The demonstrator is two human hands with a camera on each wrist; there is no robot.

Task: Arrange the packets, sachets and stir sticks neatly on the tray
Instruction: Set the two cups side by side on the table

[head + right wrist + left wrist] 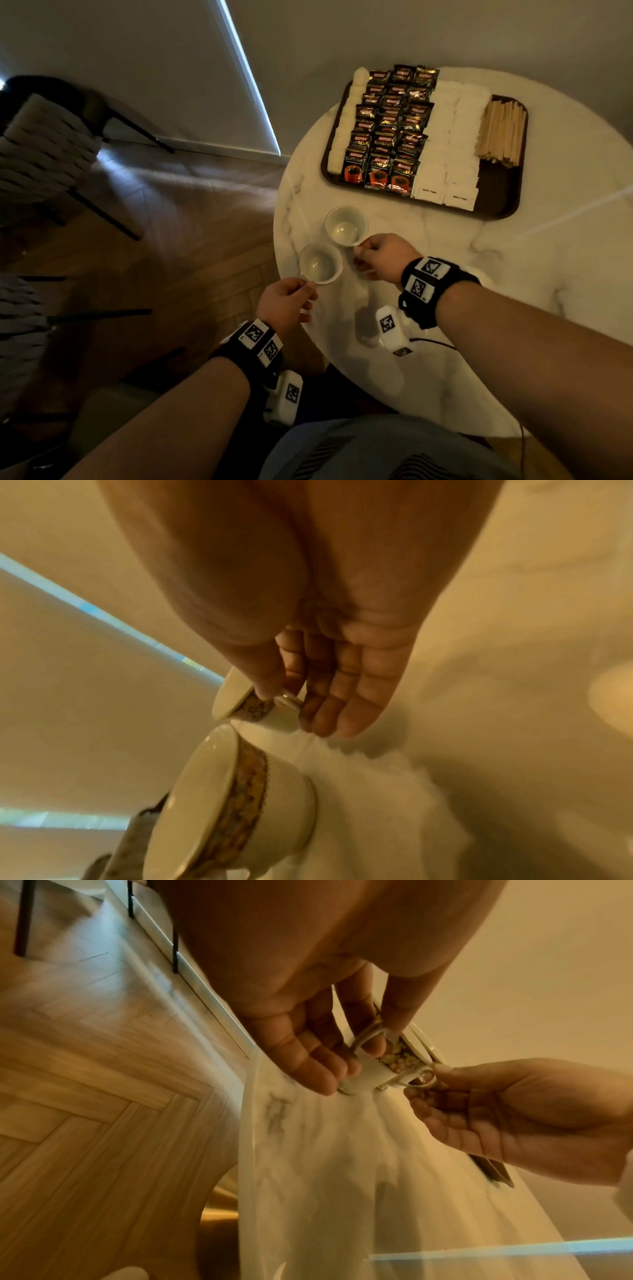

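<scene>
A dark tray point(506, 192) at the far side of the round marble table point(496, 308) holds rows of dark coffee packets point(387, 137), white sachets point(452, 137), a column of pale sachets point(346, 116) on its left and a bundle of wooden stir sticks point(501, 130) on its right. Two empty white cups stand in front of the tray. My left hand point(305, 291) pinches the handle of the nearer cup point(320, 263), seen up close as the handle point(366, 1039). My right hand point(359, 260) pinches the handle point(287, 699) of the farther cup point(346, 226).
The table's curved edge point(284, 212) runs just left of the cups, with herringbone wood floor point(171, 222) beyond. A woven chair point(44, 154) stands at far left. A thin cable point(435, 342) lies on the table near my right wrist.
</scene>
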